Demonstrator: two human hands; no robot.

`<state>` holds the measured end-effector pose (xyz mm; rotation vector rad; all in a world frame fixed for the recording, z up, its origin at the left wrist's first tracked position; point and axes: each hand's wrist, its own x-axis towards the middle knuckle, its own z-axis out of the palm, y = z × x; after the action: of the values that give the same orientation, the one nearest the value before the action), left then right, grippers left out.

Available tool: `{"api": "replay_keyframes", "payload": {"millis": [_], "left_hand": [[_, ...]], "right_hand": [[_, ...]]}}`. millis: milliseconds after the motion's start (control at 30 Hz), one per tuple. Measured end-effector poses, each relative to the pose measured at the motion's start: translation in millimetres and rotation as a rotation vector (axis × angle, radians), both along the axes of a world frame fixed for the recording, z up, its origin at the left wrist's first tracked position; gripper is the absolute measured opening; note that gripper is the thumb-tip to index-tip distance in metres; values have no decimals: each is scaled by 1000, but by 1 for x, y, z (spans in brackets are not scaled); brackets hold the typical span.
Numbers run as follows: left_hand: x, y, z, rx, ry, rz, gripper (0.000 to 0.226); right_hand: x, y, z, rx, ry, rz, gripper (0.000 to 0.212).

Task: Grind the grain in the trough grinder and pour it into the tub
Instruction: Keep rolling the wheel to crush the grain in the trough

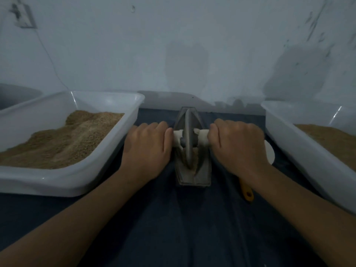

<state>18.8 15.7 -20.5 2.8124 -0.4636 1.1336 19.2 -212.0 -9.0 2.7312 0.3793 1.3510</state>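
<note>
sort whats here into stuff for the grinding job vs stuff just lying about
For the job:
trough grinder
grinding wheel with its white handle
left hand and right hand, gripping the handle
left tub
right tub

Lying about:
orange-handled tool
wall socket

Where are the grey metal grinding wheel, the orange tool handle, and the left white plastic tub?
grey metal grinding wheel (187, 139), head view, disc face.
orange tool handle (247, 192), head view, end.
left white plastic tub (63, 186), head view, near wall.

A pale, scuffed wall was seen behind a dark blue cloth; a socket plate was mounted upper left, and the light was dim.
</note>
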Motion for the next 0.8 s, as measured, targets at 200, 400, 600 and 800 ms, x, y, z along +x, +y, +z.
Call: {"api": "replay_keyframes", "payload": {"millis": [200, 400, 600, 800], "left_hand": [[41, 0, 0, 257, -81, 22, 18], [114, -15, 24, 429, 85, 133, 19], [118, -24, 31, 401, 102, 136, 29], [54, -9, 11, 344, 61, 81, 18]], "right_hand": [[43, 6, 11, -109, 180, -66, 52], [140, -13, 25, -155, 689, -17, 29], [144, -18, 21, -132, 684, 18, 16], [61, -3, 11, -115, 307, -92, 43]]}}
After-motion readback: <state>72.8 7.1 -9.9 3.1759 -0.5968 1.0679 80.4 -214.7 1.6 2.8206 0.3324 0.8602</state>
